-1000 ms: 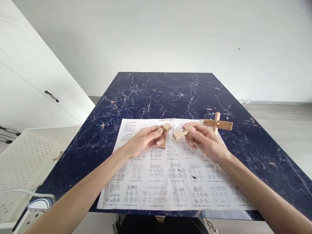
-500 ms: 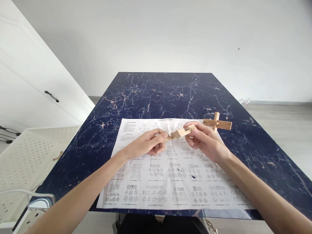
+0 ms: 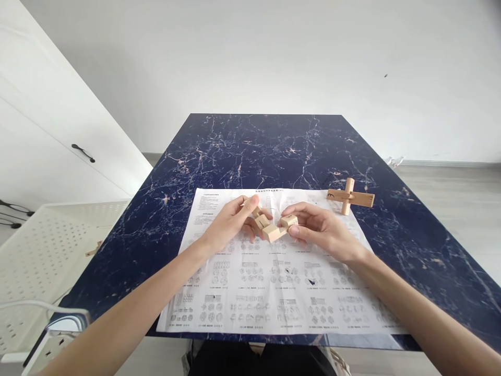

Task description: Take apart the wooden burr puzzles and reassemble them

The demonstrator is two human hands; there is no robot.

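My left hand (image 3: 230, 219) is closed around a wooden puzzle piece (image 3: 261, 221), held between thumb and fingers with a dark mark on its upper face. Opposite it, my right hand (image 3: 323, 228) pinches a notched wooden puzzle piece (image 3: 272, 233) by its right end. The two pieces meet at an angle; whether they are interlocked I cannot tell. Both hands are just above a printed instruction sheet (image 3: 266, 266) with rows of small diagrams. To the right, a cross of joined wooden pieces (image 3: 356, 199) rests at the sheet's upper right edge.
The sheet lies on a dark blue marble-patterned table (image 3: 250, 151). Left of the table is a white perforated basket (image 3: 47, 245), with a small wooden piece (image 3: 94, 249) showing near the table edge. A white cabinet (image 3: 50, 125) stands behind it.
Both hands have turned their pieces. The left piece has tilted with its far end up, and the notched piece now points down and left, showing its gap.
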